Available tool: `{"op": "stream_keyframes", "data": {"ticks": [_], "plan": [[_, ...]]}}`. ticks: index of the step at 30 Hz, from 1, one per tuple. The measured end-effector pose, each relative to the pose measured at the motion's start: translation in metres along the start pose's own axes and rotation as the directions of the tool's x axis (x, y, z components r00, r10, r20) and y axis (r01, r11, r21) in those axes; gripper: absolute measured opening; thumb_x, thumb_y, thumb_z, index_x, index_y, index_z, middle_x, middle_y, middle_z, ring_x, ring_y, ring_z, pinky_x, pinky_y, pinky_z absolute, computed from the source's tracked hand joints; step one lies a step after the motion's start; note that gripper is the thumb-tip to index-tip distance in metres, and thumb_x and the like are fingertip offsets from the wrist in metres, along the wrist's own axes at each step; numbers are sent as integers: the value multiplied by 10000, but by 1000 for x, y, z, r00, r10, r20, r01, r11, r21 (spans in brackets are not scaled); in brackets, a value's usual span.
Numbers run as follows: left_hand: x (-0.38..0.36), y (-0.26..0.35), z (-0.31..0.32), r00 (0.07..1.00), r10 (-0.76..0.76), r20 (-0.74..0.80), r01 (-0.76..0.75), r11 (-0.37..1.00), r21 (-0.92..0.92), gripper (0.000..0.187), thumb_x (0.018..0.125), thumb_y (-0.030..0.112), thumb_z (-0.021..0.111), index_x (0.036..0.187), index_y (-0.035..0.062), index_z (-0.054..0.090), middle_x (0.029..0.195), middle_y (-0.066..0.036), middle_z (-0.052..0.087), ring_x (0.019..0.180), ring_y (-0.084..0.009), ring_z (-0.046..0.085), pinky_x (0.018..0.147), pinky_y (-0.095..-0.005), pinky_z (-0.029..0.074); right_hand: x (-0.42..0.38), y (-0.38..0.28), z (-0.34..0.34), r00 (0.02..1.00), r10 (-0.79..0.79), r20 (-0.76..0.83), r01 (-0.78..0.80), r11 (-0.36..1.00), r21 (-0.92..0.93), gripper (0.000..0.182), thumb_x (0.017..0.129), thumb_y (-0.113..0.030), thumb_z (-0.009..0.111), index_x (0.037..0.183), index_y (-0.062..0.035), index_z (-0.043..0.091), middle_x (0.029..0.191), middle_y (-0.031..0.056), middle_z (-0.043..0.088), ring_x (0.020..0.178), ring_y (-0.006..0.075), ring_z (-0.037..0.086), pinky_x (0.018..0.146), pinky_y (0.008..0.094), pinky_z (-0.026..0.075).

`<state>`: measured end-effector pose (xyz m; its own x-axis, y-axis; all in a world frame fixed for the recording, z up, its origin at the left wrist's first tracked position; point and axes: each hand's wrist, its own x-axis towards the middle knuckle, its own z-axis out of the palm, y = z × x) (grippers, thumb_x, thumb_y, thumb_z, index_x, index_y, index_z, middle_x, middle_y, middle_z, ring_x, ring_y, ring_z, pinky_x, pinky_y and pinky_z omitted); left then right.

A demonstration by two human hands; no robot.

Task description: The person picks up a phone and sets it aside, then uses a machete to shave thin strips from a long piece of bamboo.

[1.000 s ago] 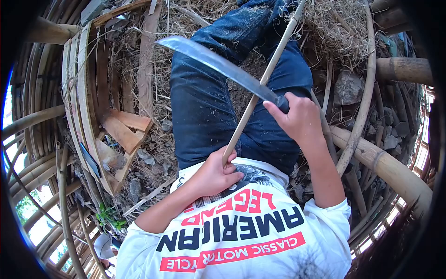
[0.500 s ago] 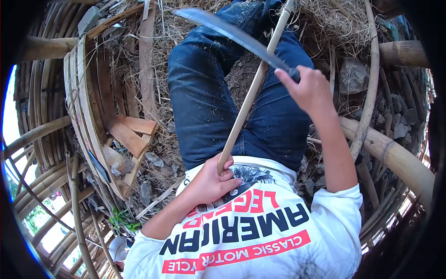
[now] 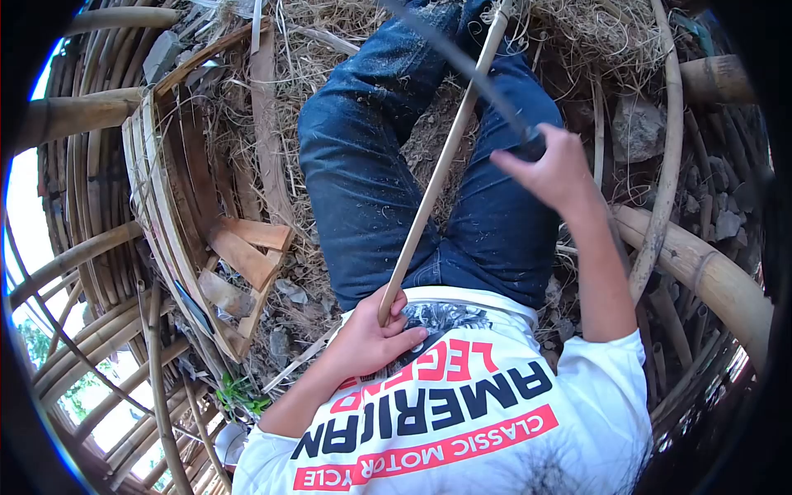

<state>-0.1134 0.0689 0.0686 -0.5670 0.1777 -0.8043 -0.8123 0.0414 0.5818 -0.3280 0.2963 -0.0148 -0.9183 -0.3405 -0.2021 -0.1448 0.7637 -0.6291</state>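
Observation:
A long pale bamboo strip (image 3: pixel 435 183) runs from my waist up between my legs to the top of the view. Its lower end is in my left hand (image 3: pixel 377 332), whose fingers wrap round it. My right hand (image 3: pixel 554 169) holds the dark handle of a long knife (image 3: pixel 462 62) above my thigh. The blade is blurred and points to the upper left, crossing over the strip; whether the two touch I cannot tell. The tip of the blade is cut off by the top edge of the view.
Stacked bamboo strips (image 3: pixel 157 206) and short wood pieces (image 3: pixel 241 252) lie at the left. A thick bamboo pole (image 3: pixel 709 268) and a grey rock (image 3: pixel 637 130) are at the right. Fibrous shavings (image 3: pixel 598 45) cover the ground near the top.
The knife has swung upward, and its tip has left the view. My right hand has shifted slightly down and its blade is more blurred. My left hand keeps its hold on the strip.

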Motion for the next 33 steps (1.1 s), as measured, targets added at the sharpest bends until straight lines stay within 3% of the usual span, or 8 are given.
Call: {"op": "stream_keyframes", "data": {"ticks": [2, 8, 11, 19, 21, 26, 31, 33], "plan": [[4, 1, 1, 1000, 12, -9, -12, 1000, -26, 391, 828, 40, 730, 834, 106, 345, 626, 96, 285, 564, -4, 274, 515, -190, 251, -26, -20, 13, 995, -54, 78, 45, 993, 111, 369, 680, -346, 804, 801, -22, 675, 694, 216, 659, 695, 361, 681, 672, 419, 546], [9, -4, 0, 999, 48, -14, -48, 999, 17, 371, 835, 51, 726, 838, 97, 358, 633, 91, 296, 564, -8, 284, 512, -196, 252, -75, -55, 26, 939, -188, 288, 203, 979, -23, 240, 691, -256, 731, 772, -45, 648, 672, 189, 656, 662, 354, 676, 641, 430, 551], [10, -5, 1, 998, 50, -31, -49, 999, 12, 375, 841, 51, 722, 842, 103, 351, 638, 97, 302, 570, -3, 288, 522, -187, 256, -72, -61, 22, 930, -137, 341, 175, 981, -81, 238, 703, -244, 726, 781, -34, 645, 663, 191, 653, 649, 347, 676, 642, 427, 550], [8, -2, 11, 983, 81, -165, -56, 987, 152, 305, 857, 90, 702, 933, 38, 411, 686, 56, 341, 586, -22, 299, 519, -201, 281, -94, -66, 20, 942, -141, 305, 169, 983, -67, 239, 703, -238, 730, 739, -31, 617, 640, 180, 646, 615, 341, 669, 589, 416, 537], [10, -5, 12, 978, 124, -169, -76, 962, 264, 333, 857, 89, 693, 1048, -14, 442, 720, 40, 344, 589, -32, 305, 513, -208, 292, -103, -68, 23, 943, -79, 323, 86, 996, -7, 242, 695, -233, 735, 730, -30, 607, 643, 177, 646, 619, 343, 668, 601, 424, 535], [14, -5, 11, 992, 57, -114, -51, 997, 56, 567, 837, 128, 733, 1245, -75, 397, 890, -48, 526, 728, -60, 451, 619, -214, 423, -122, -71, 38, 933, -149, 327, 112, 986, 127, 291, 673, -254, 755, 723, -15, 598, 650, 183, 649, 609, 341, 666, 606, 418, 539], [15, -16, 5, 998, 40, -46, -40, 999, 2, 508, 842, 81, 712, 1222, -81, 416, 780, 14, 440, 613, -34, 367, 567, -210, 395, -123, -81, 34, 924, -117, 363, 102, 993, 60, 288, 682, -253, 760, 727, -16, 601, 645, 183, 648, 595, 337, 665, 596, 413, 536], [16, -18, 1, 990, 33, 134, 25, 914, -405, 530, 817, 62, 740, 1212, -60, 409, 758, 44, 393, 598, -23, 347, 571, -203, 383, -124, -85, 35, 924, -102, 369, 96, 995, 34, 283, 688, -249, 760, 727, -17, 603, 641, 182, 647, 591, 334, 666, 590, 411, 535]]}}
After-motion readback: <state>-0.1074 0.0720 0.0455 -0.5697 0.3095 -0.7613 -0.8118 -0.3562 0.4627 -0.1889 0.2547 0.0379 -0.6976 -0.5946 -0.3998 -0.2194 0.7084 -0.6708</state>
